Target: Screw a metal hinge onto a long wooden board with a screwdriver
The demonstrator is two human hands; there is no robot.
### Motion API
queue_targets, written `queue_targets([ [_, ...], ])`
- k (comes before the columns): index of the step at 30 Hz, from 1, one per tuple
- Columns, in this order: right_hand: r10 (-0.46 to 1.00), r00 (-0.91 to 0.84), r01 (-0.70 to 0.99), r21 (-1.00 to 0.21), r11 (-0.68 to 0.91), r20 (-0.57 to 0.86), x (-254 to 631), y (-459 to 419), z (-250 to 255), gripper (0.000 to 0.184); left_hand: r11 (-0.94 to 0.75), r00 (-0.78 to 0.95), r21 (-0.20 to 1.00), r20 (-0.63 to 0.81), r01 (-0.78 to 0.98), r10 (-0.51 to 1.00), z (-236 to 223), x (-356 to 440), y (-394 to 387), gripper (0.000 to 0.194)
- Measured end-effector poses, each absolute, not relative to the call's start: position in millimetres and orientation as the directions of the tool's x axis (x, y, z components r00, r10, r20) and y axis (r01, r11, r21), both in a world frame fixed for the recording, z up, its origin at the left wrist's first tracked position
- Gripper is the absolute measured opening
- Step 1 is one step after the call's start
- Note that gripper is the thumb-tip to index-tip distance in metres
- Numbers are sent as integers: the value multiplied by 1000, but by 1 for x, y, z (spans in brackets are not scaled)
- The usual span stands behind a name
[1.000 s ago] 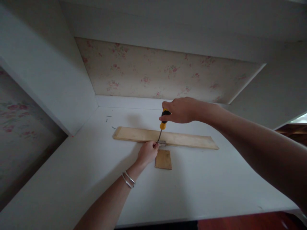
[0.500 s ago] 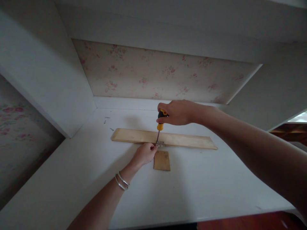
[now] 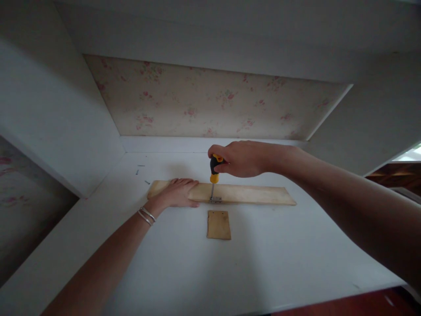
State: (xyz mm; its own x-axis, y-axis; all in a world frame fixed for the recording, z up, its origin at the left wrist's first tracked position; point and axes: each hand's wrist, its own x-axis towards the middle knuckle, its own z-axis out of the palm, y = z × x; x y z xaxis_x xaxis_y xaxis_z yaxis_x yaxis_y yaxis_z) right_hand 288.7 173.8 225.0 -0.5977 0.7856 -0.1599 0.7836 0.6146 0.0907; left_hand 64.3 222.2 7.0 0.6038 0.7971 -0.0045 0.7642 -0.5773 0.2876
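Observation:
My right hand (image 3: 235, 159) is closed around the black and yellow handle of a screwdriver (image 3: 215, 169). Its shaft points down, the tip meeting a small metal hinge (image 3: 215, 200) at the near edge of a long wooden board (image 3: 253, 193). My left hand (image 3: 179, 193) lies across the left part of that board, fingers over the far edge and thumb along the near edge, gripping it. Just below the hinge, apart from the board, lies a small wooden piece (image 3: 219, 225) with two holes near its top edge.
Several small screws (image 3: 147, 182) lie on the white surface (image 3: 158, 263) past the board's left end. White panels (image 3: 55, 105) enclose the space at left, right and above. Behind is a floral-papered back wall (image 3: 197, 101).
My left hand has left the hinge and moved left and back onto the board, where it now grips. The screwdriver stays at the hinge in my right hand. The view has shifted slightly.

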Motion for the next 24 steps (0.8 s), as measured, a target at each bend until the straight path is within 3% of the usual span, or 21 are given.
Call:
queue_targets([
  [8, 810, -570, 771, 252, 585, -137, 279, 173, 231, 59, -549, 539, 156, 107, 821, 835, 11, 76, 176, 71],
  [12, 797, -589, 752, 272, 601, -134, 275, 163, 231, 61, -541, 521, 195, 144, 818, 841, 16, 84, 164, 68],
  [16, 750, -637, 722, 204, 661, -179, 276, 156, 233, 47, -558, 531, 268, 173, 785, 830, 15, 98, 163, 75],
  [19, 740, -637, 703, 231, 673, -215, 276, 155, 235, 39, -570, 542, 313, 179, 760, 821, 12, 110, 164, 74],
  [24, 768, -609, 702, 316, 638, -198, 271, 155, 236, 51, -563, 520, 331, 215, 758, 827, 9, 122, 165, 69],
])
